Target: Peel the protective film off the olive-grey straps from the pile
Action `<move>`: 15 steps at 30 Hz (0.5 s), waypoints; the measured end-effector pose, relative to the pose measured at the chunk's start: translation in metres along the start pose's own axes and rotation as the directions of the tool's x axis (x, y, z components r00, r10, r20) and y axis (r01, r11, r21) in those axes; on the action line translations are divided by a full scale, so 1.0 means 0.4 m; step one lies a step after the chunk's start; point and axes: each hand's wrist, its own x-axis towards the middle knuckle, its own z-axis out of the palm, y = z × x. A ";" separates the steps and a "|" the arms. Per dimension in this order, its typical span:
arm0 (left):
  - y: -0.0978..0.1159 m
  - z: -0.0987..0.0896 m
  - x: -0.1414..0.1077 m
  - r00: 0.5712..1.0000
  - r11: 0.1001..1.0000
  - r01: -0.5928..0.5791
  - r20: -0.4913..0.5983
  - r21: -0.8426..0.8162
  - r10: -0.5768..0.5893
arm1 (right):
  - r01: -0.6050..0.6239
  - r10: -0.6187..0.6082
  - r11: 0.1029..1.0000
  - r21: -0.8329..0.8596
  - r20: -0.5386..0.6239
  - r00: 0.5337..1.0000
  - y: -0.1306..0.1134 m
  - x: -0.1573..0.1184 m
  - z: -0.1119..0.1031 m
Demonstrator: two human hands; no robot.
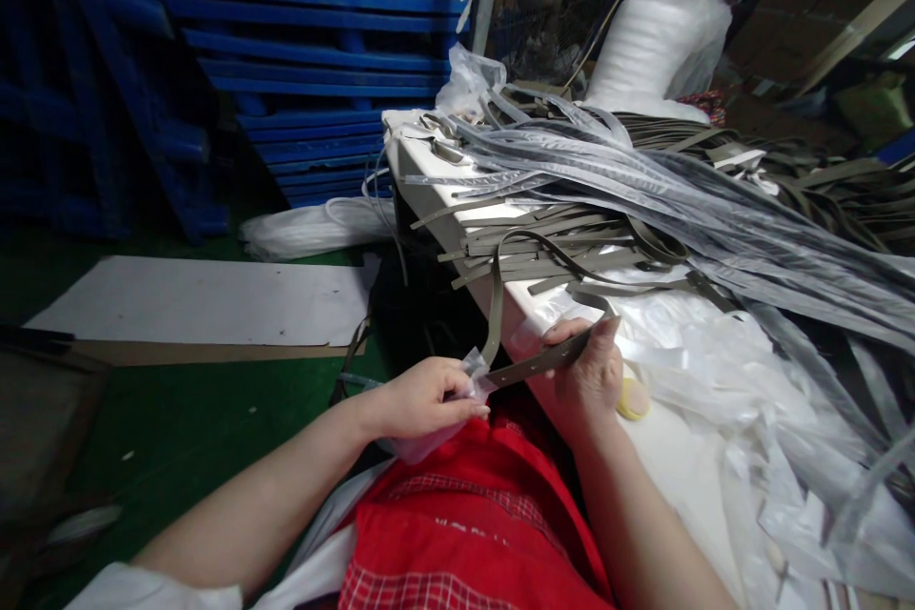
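My left hand (433, 397) is closed on the mouth of a clear plastic sleeve (421, 443) in front of my red apron. A grey-brown strap (533, 366) with small holes runs from that sleeve to my right hand (592, 376), whose thumb and fingers pinch it. Part of the strap loops up and back over the table edge. Beyond my hands lies a pile of similar straps (572, 253). Across them stretch many straps in clear sleeves (643, 176). Just right of my right hand is a small yellow-rimmed disc (633, 397).
Loose clear plastic (686, 353) covers part of the white table (679, 457) on my right. A wrapped white roll (640, 43) stands at the back. Blue pallets (321, 38) are stacked beyond the green floor (207, 438). A white sheet (214, 300) lies on the left.
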 end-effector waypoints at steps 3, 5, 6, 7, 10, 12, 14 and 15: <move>-0.003 -0.009 -0.001 1.000 1.000 -0.030 0.008 0.004 0.030 | 0.005 -0.005 1.000 0.008 -0.036 0.999 -0.011 0.008 0.004; -0.001 -0.016 -0.002 0.998 0.998 -0.057 0.024 -0.020 0.058 | 0.040 -0.042 0.999 -0.021 -0.088 0.995 -0.017 0.014 0.005; 0.001 -0.019 -0.001 0.997 0.997 -0.068 0.035 -0.034 0.069 | 0.051 -0.055 0.998 -0.037 -0.104 0.993 -0.019 0.016 0.005; 0.003 -0.021 0.000 0.996 0.996 -0.074 0.048 -0.044 0.076 | 0.051 -0.056 0.998 -0.048 -0.110 0.992 -0.019 0.018 0.004; 0.006 -0.021 0.006 0.993 0.996 -0.070 0.095 -0.055 0.075 | -0.016 0.015 1.000 -0.025 -0.072 0.997 -0.012 0.019 -0.002; 0.005 -0.018 0.011 0.991 0.997 -0.057 0.120 -0.045 0.062 | -0.085 0.085 0.996 0.003 -0.017 0.996 -0.003 0.018 -0.006; 0.002 -0.014 0.015 0.989 0.998 -0.046 0.136 -0.037 0.050 | -0.124 0.123 0.992 0.013 0.029 0.992 0.004 0.017 -0.010; 0.001 -0.013 0.017 0.989 0.998 -0.043 0.144 -0.036 0.047 | -0.130 0.130 0.991 0.010 0.045 0.991 0.007 0.017 -0.011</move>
